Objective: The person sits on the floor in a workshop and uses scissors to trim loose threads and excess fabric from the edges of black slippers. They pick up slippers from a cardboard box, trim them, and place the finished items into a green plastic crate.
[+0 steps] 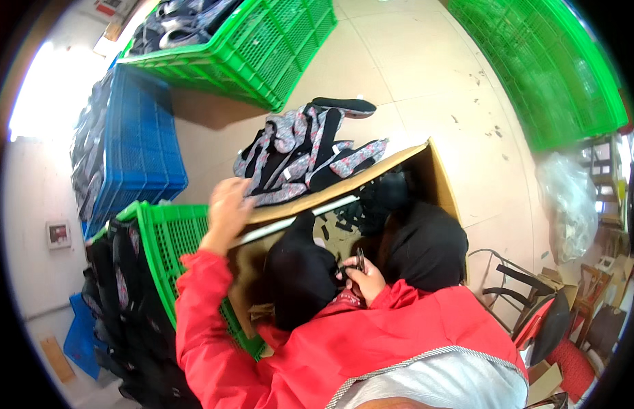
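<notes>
My left hand (229, 208) is raised over the left end of an open cardboard box (439, 178), fingers apart and slightly blurred, with nothing seen in it. Just beyond it, a pile of black fabric shoes (300, 153) with grey-and-red floral lining lies against the box's far edge. Low between my knees, my right hand (366, 278) is closed around a small dark metal tool (360, 258) that looks like thread snips. A bit of black material shows by its fingertips, too small to name. Black scraps (347, 217) lie inside the box.
A green crate (174, 235) stands at my left, beside a heap of black shoes (122, 293). Further off are a blue crate (143, 140) and another filled green crate (262, 54). Green crates (542, 68) stand far right, near a clear plastic bag (567, 204) and a chair (535, 307).
</notes>
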### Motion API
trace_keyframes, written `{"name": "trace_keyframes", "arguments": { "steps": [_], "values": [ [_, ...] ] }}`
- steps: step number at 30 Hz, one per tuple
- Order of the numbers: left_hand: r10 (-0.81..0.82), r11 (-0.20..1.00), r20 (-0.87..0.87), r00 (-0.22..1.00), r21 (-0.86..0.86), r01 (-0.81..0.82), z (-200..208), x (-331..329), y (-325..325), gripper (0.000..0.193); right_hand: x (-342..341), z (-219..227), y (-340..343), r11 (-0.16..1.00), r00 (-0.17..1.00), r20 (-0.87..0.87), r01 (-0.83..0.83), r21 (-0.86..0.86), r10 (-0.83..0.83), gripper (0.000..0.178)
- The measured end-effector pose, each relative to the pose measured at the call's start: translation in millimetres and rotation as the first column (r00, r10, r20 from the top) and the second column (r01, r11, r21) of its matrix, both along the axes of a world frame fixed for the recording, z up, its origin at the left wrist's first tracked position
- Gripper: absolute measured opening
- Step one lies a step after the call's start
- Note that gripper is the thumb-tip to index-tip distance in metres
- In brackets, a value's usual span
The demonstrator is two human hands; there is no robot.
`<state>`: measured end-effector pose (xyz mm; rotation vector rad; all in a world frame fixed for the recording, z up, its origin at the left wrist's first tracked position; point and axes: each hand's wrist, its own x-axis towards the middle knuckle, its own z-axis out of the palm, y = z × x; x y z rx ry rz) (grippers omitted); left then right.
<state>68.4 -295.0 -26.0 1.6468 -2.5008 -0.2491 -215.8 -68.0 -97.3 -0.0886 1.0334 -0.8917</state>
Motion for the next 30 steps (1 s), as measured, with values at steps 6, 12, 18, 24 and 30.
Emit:
{"name": "trace_keyframes", "arguments": {
  "steps": [6, 12, 18, 24, 30],
  "values": [
    [-0.251, 0.913, -0.064, 0.966, 0.317, 0.258, -168.5, -171.9, -83.3, 0.046, -8.2, -30.0, 8.5, 0.993, 0.991, 0.067, 0.116, 0.008, -0.116, 0.024],
    [-0.109, 0.953, 0.080, 0.991, 0.292, 0.081, -252.9, -204.9, -92.7, 0.028, -10.9, -28.4, 7.8, 0.996, 0.997, 0.011, 0.075, -0.042, -0.074, 0.023],
    [0.158, 0.986, -0.563, 0.812, 0.133, -0.100, -172.8, -175.4, -108.2, 0.034, -8.0, -22.2, 6.5, 0.999, 0.997, 0.060, 0.040, -0.012, -0.039, 0.021],
    [0.144, 0.935, -0.707, 0.693, -0.132, -0.330, 19.2, -79.3, -92.5, 0.028, -1.4, -10.5, 12.9, 0.994, 0.996, 0.065, -0.048, -0.095, 0.054, 0.022],
    [0.377, 0.909, -0.769, 0.516, 0.415, -0.047, 165.4, -16.3, 5.3, 0.019, 9.9, 1.3, 24.3, 0.968, 0.998, -0.059, 0.008, -0.251, -0.024, 0.016]
  ]
}}
